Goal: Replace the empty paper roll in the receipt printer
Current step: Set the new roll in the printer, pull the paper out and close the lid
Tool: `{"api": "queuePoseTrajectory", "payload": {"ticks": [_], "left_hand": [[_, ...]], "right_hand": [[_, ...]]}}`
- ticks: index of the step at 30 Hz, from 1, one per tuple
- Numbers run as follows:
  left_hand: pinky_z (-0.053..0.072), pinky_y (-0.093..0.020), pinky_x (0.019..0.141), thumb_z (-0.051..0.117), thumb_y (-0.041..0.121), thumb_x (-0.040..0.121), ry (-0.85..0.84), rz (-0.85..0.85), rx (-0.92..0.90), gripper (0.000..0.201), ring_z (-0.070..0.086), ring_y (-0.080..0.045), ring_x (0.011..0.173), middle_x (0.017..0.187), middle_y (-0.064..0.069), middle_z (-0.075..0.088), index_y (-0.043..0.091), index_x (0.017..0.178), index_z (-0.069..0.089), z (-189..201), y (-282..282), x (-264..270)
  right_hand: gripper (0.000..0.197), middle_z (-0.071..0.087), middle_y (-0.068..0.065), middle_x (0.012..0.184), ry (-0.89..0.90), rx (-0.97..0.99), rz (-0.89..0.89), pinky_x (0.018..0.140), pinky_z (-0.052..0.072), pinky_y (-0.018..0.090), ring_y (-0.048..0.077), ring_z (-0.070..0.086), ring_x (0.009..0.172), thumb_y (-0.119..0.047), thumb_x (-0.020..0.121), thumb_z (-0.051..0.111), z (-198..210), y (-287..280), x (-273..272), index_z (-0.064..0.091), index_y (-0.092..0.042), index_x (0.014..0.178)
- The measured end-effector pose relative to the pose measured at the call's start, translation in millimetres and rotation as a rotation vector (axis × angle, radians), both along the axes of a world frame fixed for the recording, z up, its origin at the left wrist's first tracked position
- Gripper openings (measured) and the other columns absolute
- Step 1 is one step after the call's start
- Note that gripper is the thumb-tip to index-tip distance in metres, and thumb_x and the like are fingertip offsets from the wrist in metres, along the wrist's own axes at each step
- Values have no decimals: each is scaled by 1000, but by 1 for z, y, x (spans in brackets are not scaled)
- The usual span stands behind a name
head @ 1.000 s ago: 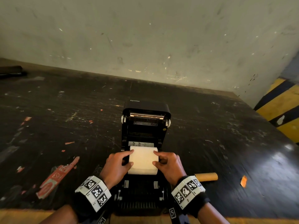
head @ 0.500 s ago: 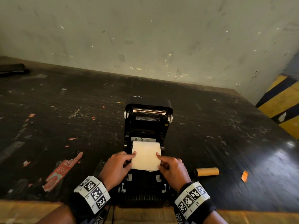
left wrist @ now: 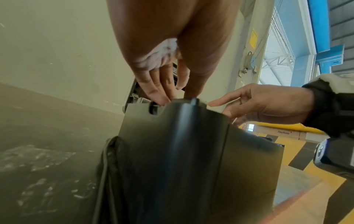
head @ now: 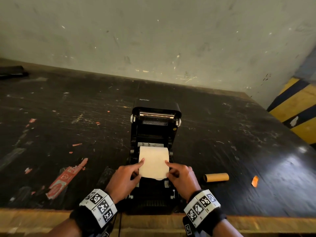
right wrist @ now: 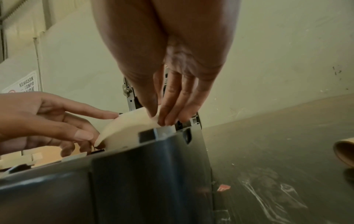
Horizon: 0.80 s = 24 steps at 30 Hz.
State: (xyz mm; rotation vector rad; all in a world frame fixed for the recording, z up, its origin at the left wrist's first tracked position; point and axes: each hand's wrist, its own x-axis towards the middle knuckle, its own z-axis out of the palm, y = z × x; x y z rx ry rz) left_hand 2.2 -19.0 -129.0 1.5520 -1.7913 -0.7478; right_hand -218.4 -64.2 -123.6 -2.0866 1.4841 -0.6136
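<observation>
A black receipt printer [head: 156,134] stands on the dark table with its lid [head: 157,108] swung up and back. A white paper roll [head: 153,153] sits in its bay, and a sheet of paper [head: 153,170] hangs forward from it. My left hand [head: 124,180] pinches the sheet's left edge; my right hand [head: 181,178] pinches its right edge. In the right wrist view, the sheet [right wrist: 124,128] curves between both hands above the printer's front wall [right wrist: 114,174]. The empty brown cardboard core [head: 216,177] lies on the table to the printer's right.
The table's wooden front edge [head: 153,221] runs just below the printer. A red torn label [head: 68,177] and small red scraps lie on the left, an orange scrap [head: 254,181] on the right. A pale wall [head: 153,40] backs the table, and a yellow-black striped barrier [head: 297,108] stands right.
Both hands have drawn the loose end of the paper forward from the roll, so more sheet shows. The head view has shifted slightly; the printer and core stay put.
</observation>
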Motion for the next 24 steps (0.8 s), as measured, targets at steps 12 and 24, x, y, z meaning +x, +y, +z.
{"api": "queuePoseTrajectory", "payload": {"ticks": [12,24], "left_hand": [[47,-8,74,60,6,85,123,36,-113,48,60,-4,84,80,7,65,30,126,52,-14,-6,7],[48,-15,71,60,17,86,41,-3,-81,28,57,-1,88,89,9,64,33,109,57,-19,-3,11]], "right_hand": [[42,72,-7,91,-90,31,4,80,47,7,-2,64,85,-14,85,66,3,0,0,56,-24,124],[30,67,-5,78,-109,129,-75,67,50,18,4,64,78,-10,80,68,-2,-6,5,46,-30,79]]}}
